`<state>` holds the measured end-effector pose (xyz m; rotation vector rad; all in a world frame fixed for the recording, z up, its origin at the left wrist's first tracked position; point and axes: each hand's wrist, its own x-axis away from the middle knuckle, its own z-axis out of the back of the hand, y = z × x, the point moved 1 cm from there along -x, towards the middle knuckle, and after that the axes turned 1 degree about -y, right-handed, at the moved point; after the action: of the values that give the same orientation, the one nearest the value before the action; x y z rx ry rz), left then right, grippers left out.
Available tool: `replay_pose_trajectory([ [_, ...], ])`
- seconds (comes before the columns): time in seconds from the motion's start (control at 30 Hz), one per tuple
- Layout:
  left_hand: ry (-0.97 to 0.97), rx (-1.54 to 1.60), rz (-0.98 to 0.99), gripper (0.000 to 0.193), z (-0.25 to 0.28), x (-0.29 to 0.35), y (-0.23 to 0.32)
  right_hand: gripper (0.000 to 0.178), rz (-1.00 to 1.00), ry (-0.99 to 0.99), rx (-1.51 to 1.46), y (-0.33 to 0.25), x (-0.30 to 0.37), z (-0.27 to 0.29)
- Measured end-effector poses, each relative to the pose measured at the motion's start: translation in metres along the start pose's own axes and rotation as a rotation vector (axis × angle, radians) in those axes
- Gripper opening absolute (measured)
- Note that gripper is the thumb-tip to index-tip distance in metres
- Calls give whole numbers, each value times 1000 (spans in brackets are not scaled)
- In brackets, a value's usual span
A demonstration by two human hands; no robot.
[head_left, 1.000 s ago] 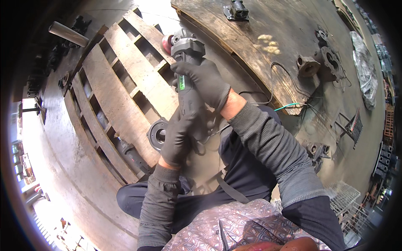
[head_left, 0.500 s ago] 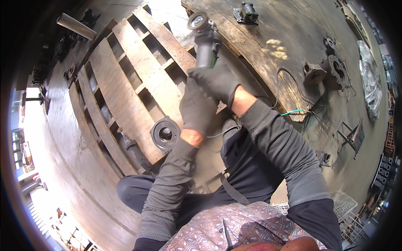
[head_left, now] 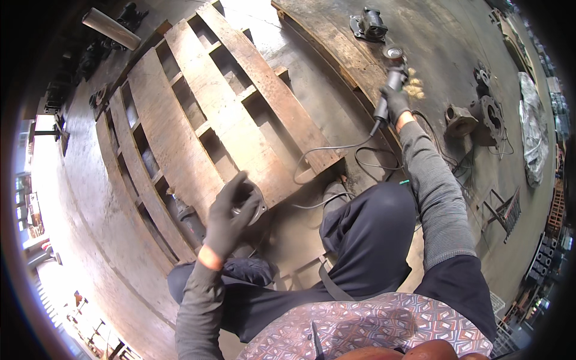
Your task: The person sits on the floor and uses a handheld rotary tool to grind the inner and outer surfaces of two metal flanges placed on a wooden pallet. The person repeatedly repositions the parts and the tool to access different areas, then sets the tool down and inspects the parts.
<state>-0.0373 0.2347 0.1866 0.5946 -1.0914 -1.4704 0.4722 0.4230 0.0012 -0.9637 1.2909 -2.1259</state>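
The dark, round metal flange (head_left: 259, 210) lay at the near edge of the slatted wooden pallet (head_left: 219, 120), mostly covered, so how much work was done or left on it could not be told. The black-gloved left hand (head_left: 229, 211) curved over it, its grip unclear; the black-gloved right hand (head_left: 396, 104) was wrapped round a grey corded angle grinder (head_left: 395, 79). Counted: one flange, one pallet, one held grinder, one dark handheld power tool (head_left: 191, 222) left of the left hand.

Dark gloves (head_left: 221, 234) on left hand (head_left: 231, 211) and right hand (head_left: 396, 104), ribbed grey sleeves (head_left: 441, 201), and look, there's a geometric-print garment (head_left: 366, 321) above navy trousers (head_left: 375, 231)!
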Motion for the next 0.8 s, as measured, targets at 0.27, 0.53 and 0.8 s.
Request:
replay_pose_trajectory([
  [0.27, 61, 100, 198, 55, 14, -12, -22, 79, -64, 314, 537, 75, -57, 51],
  [0.53, -44, -101, 116, 55, 4, -31, -23, 80, -126, 65, 838, 42, -38, 56],
  [0.8, -128, -259, 62, 57, 2, -48, -27, 63, 124, -186, 1475, -76, -59, 25],
])
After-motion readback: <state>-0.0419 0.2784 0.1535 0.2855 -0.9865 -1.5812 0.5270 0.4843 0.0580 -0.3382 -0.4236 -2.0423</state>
